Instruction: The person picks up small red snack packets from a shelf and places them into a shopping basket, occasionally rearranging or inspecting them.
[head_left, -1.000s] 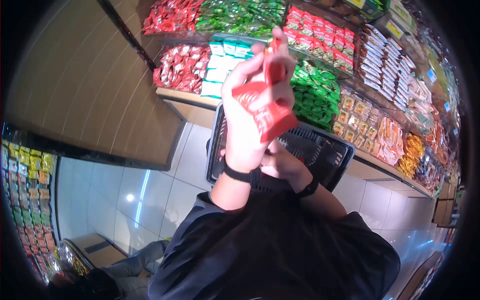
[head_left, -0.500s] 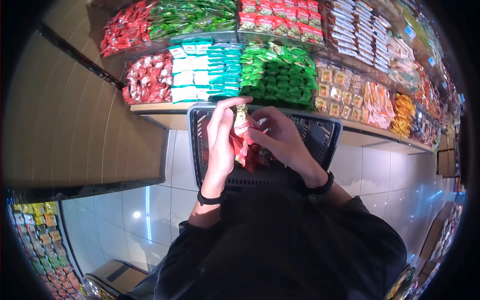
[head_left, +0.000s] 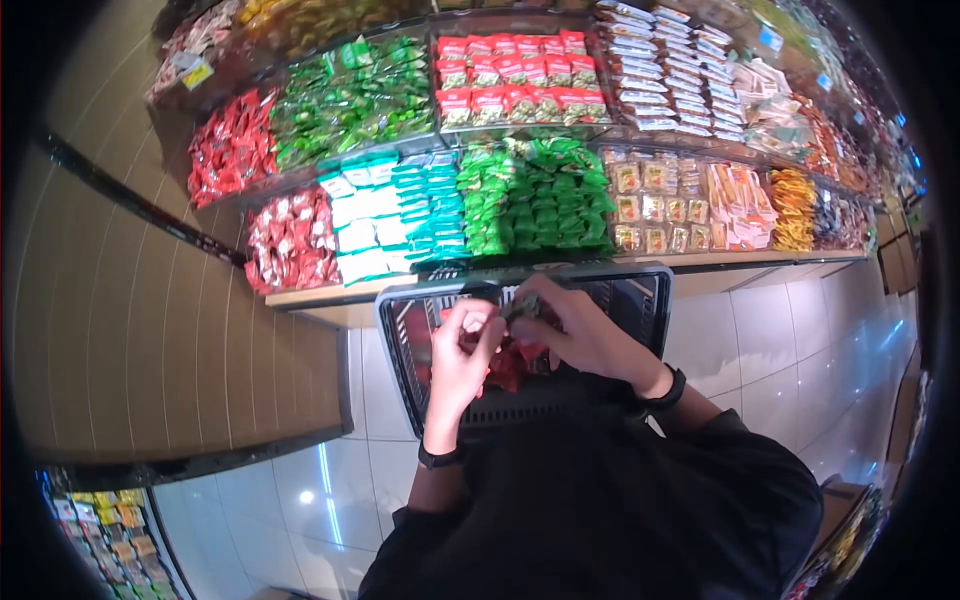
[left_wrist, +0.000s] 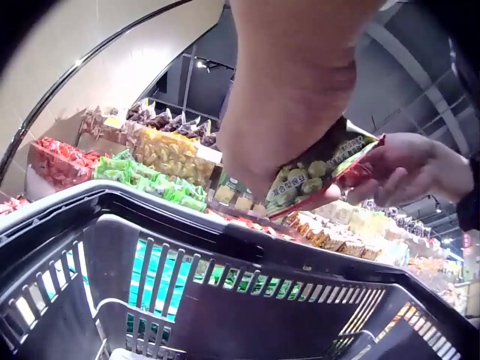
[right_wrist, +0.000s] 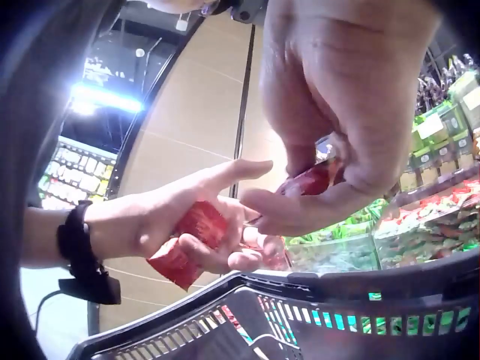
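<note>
While the left hand (head_left: 462,360) curls its fingers round a red packet (right_wrist: 172,262) and the right hand (head_left: 575,335), grip nearly closed, pinches a second packet (right_wrist: 309,181), both above the basket (left_wrist: 217,234) between its side edges, each looks light, soft and slippery, best held by a sealed end.

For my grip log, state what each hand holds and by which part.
Left hand: red packaging, part unclear. Right hand: printed packet, pinched at one end.

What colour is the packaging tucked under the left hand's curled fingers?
Red packaging, showing best in the right wrist view.
</note>
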